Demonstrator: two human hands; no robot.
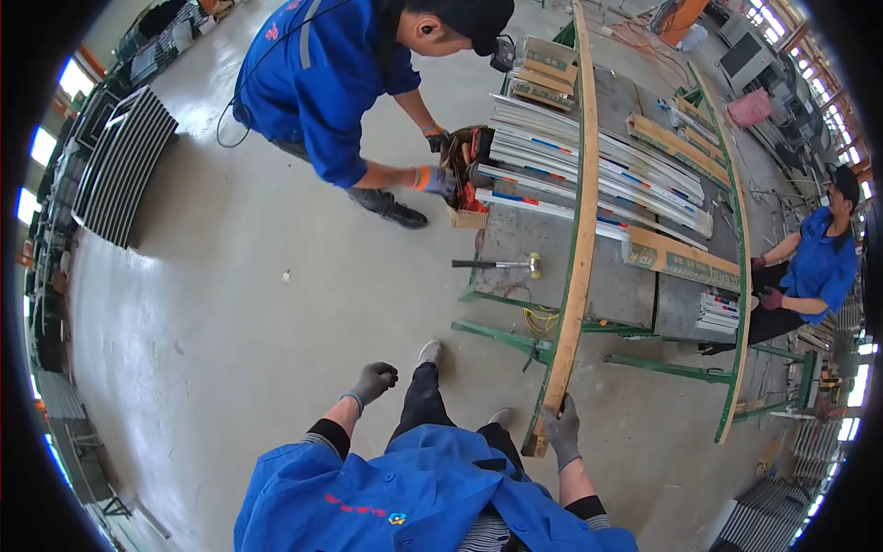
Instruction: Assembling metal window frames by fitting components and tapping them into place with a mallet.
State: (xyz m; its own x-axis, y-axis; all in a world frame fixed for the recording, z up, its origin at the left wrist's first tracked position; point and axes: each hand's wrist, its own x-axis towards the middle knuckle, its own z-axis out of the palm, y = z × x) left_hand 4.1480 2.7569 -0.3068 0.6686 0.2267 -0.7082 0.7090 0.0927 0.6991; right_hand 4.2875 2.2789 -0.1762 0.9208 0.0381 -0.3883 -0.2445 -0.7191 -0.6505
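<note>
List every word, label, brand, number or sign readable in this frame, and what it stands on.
None reads clearly enough to quote.
Red lettering on the camera wearer's blue jacket: too small.
Red marks on the bending co-worker's blue jacket: too small.
Print on the long cardboard box: blurred.
Coloured labels on the white strips: too small.

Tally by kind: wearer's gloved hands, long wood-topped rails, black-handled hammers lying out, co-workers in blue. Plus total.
Wearer's gloved hands: 2 (left hand, right hand)
Long wood-topped rails: 2
Black-handled hammer: 1
Co-workers in blue: 2
Total: 7
</note>
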